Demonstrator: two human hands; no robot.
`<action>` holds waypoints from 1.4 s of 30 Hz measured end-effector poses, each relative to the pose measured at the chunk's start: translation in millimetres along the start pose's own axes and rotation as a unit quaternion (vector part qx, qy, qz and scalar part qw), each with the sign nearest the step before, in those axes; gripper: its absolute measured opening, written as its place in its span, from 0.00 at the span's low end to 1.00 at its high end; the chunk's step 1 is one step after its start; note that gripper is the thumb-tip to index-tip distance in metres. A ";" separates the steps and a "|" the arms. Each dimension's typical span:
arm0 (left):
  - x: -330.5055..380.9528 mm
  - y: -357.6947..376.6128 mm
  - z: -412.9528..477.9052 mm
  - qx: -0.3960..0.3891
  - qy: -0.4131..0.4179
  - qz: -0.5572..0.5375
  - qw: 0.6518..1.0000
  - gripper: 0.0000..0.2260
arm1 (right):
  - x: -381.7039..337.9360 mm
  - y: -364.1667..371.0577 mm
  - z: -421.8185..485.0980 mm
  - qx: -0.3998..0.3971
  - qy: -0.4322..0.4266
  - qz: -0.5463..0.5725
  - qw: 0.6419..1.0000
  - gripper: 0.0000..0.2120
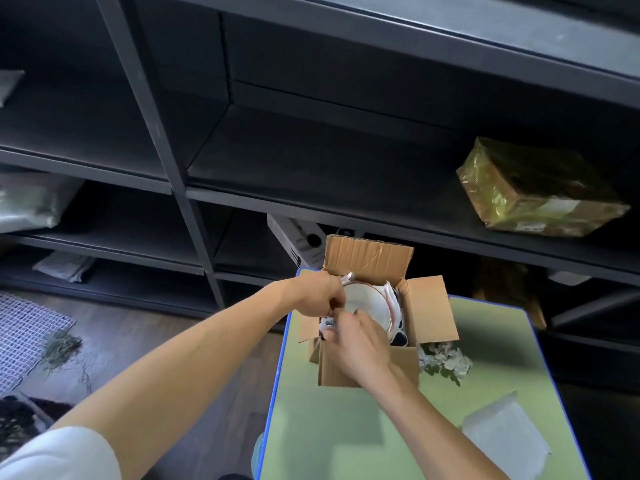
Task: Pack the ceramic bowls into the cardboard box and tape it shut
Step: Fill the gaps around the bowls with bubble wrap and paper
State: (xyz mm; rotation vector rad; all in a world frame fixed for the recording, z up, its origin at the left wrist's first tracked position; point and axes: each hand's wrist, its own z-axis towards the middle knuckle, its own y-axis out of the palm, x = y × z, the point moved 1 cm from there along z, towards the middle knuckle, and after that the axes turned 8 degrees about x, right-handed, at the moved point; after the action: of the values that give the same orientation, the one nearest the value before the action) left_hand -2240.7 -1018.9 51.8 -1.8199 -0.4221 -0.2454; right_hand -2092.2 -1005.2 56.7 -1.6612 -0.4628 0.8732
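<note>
An open cardboard box (372, 367) stands on a green table (363, 438), its flaps spread out. Inside it sits a white ceramic bowl (367, 304) with a thin red rim, and white wrapping paper (390, 292) shows at its right side. My left hand (317, 294) reaches in over the box's left edge, fingers curled on white paper at the bowl's rim. At the box's near left corner my right hand (358, 336) pinches a crumpled piece of paper (327, 323). What lies lower in the box is hidden.
Crumpled paper (446, 362) lies on the table right of the box, and a bubble-wrap bag (505, 441) lies near the right front. Dark metal shelves (242, 199) stand behind, holding a taped brown parcel (533, 192) and a white box (301, 239). A mat (24, 334) covers the floor at left.
</note>
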 end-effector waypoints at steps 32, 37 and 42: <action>-0.1 0.7 1.6 0.030 -0.038 -0.084 0.995 0.08 | 4.4 3.7 3.3 0.050 -0.067 -0.044 0.996 0.08; -2.5 3.1 2.2 0.033 -0.050 -0.113 0.992 0.05 | 18.2 -4.2 -11.3 0.027 -0.137 -0.004 0.990 0.11; -3.4 3.8 3.3 0.025 -0.045 -0.137 0.989 0.04 | 24.8 -6.8 -12.4 -0.019 -0.154 0.004 0.988 0.11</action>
State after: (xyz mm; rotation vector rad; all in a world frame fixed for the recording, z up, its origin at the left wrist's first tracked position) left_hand -2242.4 -1017.2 46.2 -1.7262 -0.7379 -0.3382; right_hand -2065.9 -994.1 56.7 -1.5689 -0.6881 1.1384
